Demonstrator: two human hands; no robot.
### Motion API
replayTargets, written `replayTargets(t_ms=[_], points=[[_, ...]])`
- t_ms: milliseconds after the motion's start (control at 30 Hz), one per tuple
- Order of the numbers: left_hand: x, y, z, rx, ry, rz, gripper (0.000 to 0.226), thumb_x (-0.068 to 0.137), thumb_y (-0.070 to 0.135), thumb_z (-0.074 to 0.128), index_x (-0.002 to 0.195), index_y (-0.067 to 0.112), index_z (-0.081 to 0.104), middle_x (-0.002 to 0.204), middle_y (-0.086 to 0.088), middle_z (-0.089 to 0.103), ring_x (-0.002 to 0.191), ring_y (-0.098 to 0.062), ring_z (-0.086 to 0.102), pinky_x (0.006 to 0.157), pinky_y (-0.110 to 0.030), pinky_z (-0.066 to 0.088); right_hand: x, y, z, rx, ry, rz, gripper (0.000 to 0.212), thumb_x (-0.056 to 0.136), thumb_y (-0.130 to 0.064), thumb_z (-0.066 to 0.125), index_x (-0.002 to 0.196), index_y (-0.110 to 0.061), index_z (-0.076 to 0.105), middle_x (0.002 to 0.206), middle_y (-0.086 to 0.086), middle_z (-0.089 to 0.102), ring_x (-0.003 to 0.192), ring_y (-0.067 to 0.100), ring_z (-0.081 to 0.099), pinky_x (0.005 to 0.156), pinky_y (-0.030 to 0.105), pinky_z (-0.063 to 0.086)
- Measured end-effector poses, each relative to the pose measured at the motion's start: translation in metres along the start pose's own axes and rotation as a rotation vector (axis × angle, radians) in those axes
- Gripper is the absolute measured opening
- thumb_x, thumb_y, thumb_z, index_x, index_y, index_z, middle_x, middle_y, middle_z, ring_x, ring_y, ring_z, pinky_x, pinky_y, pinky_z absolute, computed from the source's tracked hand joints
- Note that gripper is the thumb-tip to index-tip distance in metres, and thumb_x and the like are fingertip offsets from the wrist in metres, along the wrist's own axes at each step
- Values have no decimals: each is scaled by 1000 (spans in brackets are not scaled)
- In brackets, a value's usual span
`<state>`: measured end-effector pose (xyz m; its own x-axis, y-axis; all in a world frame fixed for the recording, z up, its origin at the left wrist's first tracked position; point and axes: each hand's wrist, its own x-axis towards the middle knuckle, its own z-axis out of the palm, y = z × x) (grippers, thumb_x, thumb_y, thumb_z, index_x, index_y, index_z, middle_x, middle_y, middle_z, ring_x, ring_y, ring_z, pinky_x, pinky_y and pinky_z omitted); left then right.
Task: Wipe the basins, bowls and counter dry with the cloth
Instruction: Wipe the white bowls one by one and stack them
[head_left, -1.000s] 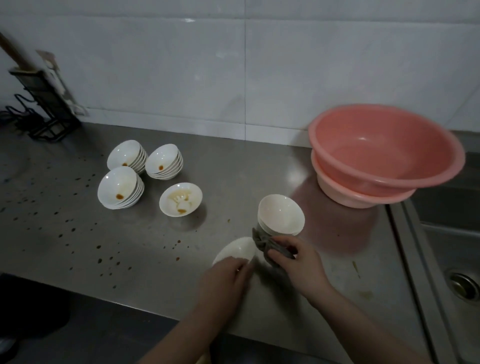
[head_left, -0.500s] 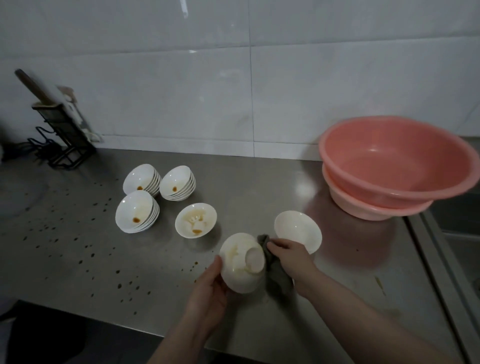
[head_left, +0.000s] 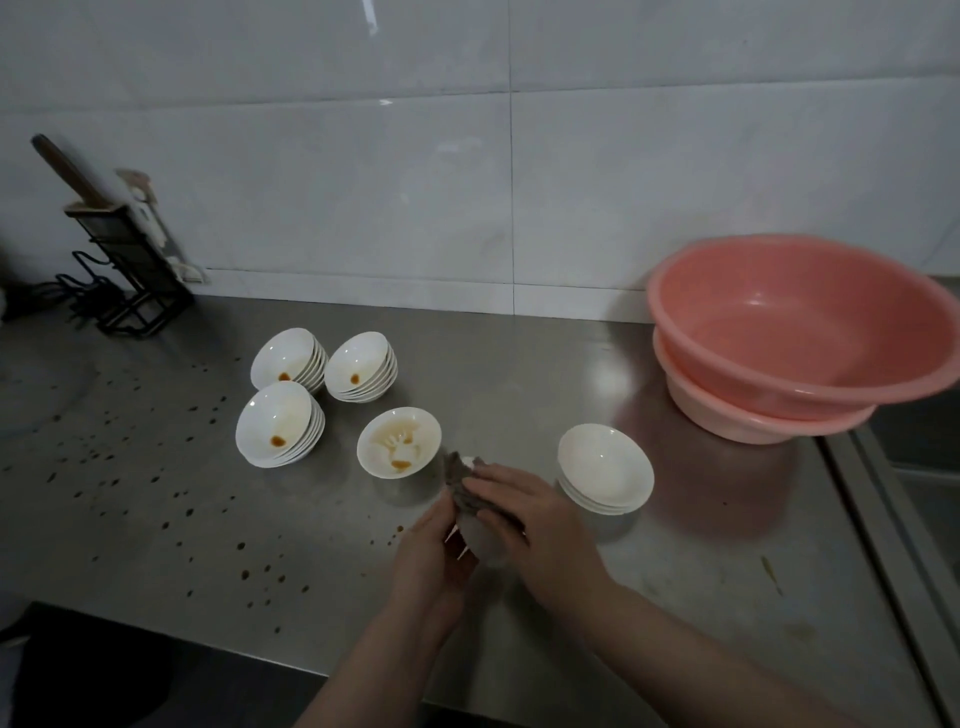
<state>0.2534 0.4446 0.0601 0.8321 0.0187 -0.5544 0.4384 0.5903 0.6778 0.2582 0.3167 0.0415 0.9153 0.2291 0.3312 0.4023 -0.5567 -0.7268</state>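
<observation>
Half a second ago the bowl's stained underside faced up with the cloth off to its right; now the bowl (head_left: 480, 540) is turned on edge between both hands and the cloth (head_left: 467, 486) is pressed over its upper rim.

Far left, a black rack (head_left: 127, 270) stands against the tiled wall with a wooden handle sticking out of it. Brown droplets speckle the steel counter (head_left: 182, 493) in front of it. Then come three stacks of white bowls (head_left: 280, 423), each top bowl holding a brown spot, and a single smeared bowl (head_left: 399, 441) just to their right.

The left hand (head_left: 434, 551) cups the bowl from the left, fingers curled round its side. The right hand (head_left: 530, 519) lies over the cloth, fingers close together and bent over the rim, pinning the cloth to it. Just right of the hands sits a short stack of clean bowls (head_left: 605, 467). Further right, two pink basins (head_left: 800, 332) are nested at the counter's end, beside the sink edge.
</observation>
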Motion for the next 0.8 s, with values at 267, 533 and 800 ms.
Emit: replayTargets(t_ms=[267,533,800], points=[[6,17,6,-279,-33,-73,30,98,28,45,101,3,63,82,-13,74,67,-20,73,51,-29,58,-26,16,1,-64,315,-147,35,94,-15,53,128,-22,61,136,-4,58,127,9,51,106,25,41],[-2,18,-7,-97,-75,-45,28,97,25,48,105,5,65,90,-9,75,71,-17,72,51,-27,57,13,1,-32,379,239,451,28,91,-9,61,109,-28,70,93,-24,69,88,-15,60,80,6,42],[-4,12,-11,-85,-56,-52,29,98,26,47,107,6,65,100,-13,73,78,-21,73,57,-30,59,7,-5,-28,213,179,317,30,90,-18,60,116,-30,68,107,-18,70,100,-1,62,92,19,47]])
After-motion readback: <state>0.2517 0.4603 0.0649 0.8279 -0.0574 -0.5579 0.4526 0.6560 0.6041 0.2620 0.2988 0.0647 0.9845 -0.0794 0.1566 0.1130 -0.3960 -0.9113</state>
